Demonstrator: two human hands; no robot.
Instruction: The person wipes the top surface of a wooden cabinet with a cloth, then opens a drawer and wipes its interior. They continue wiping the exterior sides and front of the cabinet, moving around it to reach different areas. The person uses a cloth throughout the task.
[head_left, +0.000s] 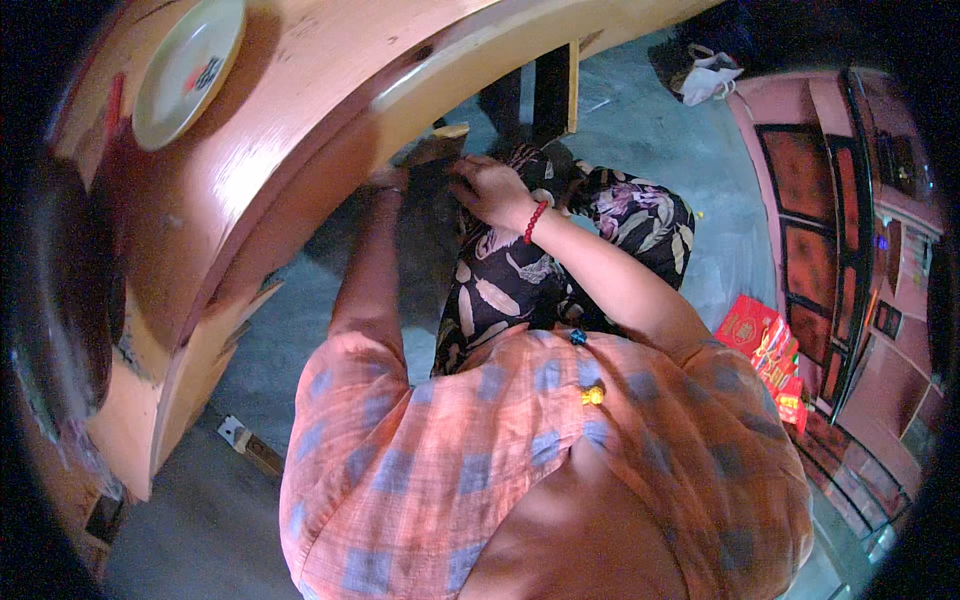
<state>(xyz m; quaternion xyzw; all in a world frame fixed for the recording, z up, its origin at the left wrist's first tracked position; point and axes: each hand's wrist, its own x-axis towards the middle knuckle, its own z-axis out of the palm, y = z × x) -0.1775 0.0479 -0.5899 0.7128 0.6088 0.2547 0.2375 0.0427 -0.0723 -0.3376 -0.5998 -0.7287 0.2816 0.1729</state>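
Observation:
My left hand (388, 178) reaches under the rounded edge of a wooden table (330, 112). It is blurred and in shadow, and its fingers cannot be made out. To the right of it is my right hand (491, 187), with a red bead bracelet (534, 222) at the wrist. Its fingers are bent, over or close to the dark floral trousers (487, 292) on my knees. Just beyond both hands is a wooden piece (435, 146) with a pale end, under the table edge. Whether either hand touches it cannot be told.
A plate (191, 75) with a printed mark lies on the table at upper left. A dark wooden leg (555, 94) stands ahead. Red packages (761, 345) are at right, near dark-framed panels (806, 187). A white bag (709, 79) lies on the grey-blue floor (622, 97).

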